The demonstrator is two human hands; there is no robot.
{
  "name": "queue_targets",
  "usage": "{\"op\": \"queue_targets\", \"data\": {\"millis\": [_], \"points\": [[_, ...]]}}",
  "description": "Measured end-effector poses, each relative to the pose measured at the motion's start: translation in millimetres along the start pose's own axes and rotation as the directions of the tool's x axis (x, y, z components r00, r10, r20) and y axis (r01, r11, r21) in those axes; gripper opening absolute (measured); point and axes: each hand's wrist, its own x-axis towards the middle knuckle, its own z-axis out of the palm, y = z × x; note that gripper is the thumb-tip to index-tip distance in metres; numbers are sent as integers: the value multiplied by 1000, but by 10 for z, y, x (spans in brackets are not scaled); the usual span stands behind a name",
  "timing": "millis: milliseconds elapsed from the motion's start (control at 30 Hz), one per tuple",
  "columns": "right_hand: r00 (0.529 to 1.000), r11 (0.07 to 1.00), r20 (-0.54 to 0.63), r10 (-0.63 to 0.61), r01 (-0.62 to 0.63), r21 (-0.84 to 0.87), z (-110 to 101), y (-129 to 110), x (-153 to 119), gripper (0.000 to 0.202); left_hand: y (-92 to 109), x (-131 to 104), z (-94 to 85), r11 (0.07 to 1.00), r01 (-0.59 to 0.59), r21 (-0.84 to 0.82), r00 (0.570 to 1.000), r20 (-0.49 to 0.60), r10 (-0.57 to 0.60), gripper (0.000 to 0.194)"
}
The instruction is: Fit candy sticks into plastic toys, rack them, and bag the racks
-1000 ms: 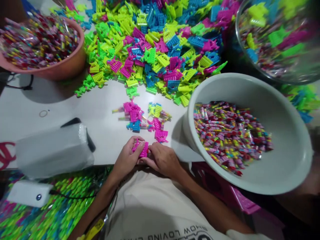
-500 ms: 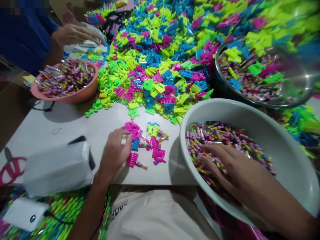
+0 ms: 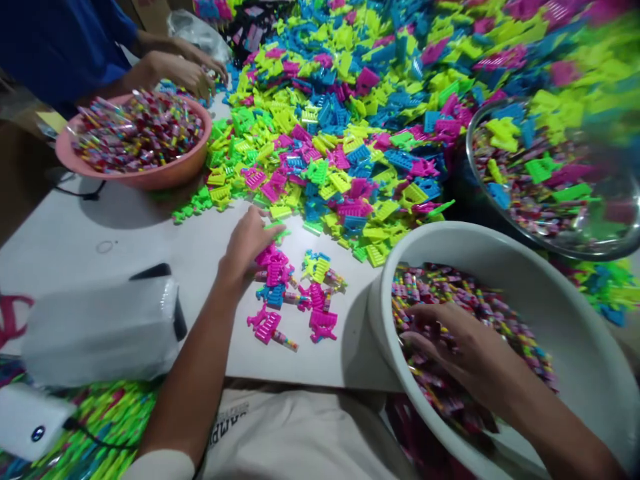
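My left hand point(image 3: 251, 241) is over the white table at the near edge of the big pile of plastic toy pieces point(image 3: 320, 160). Its thumb and forefinger are apart, close to a green toy piece point(image 3: 279, 232); whether they touch it is unclear. Just below lie several pink, blue and yellow toy pieces point(image 3: 316, 297), some with a small candy-filled tube point(image 3: 286, 341) sticking out. Inside the large white basin point(image 3: 575, 333), my right hand point(image 3: 460, 340) rests among wrapped candy tubes point(image 3: 450, 283), thumb and fingers apart, fingertips partly buried.
At the left stands a pink basin point(image 3: 150, 179) heaped with candy tubes, beside a co-worker's hands point(image 3: 175, 70). A steel bowl point(image 3: 473, 150) is at the right. A plastic-wrapped package point(image 3: 100, 327), red scissors point(image 3: 13, 317) and a white power bank point(image 3: 33, 420) sit at the near left.
My left hand has moved forward from beside the pink pieces towards the pile. My right hand stays in the white basin. The co-worker's hands have come nearer the pink basin.
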Motion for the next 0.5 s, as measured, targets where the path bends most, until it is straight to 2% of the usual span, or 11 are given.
{"op": "queue_targets", "data": {"millis": [67,200,267,367,433,500], "points": [[998,996,16,54,-55,77,-66,-71,5,39,-6,-11,-26,1000,7,0,999,38,-7,44],[964,959,231,131,-182,216,-79,-207,21,32,9,11,-77,1000,-14,-28,996,92,17,46],[949,937,280,143,-221,271,-57,-220,6,31,8,-6,-96,997,-32,-65,994,102,38,46],[964,935,247,95,-172,311,-48,-186,-61,29,26,-130,-128,972,-106,-210,991,59,121,34],[984,945,176,43,-97,314,-76,-174,-119,26,87,-310,-166,917,-176,-358,984,-58,167,27],[999,954,52,15,-30,299,-125,-184,-165,29,198,-577,-215,832,-189,-522,980,-157,124,30]]}}
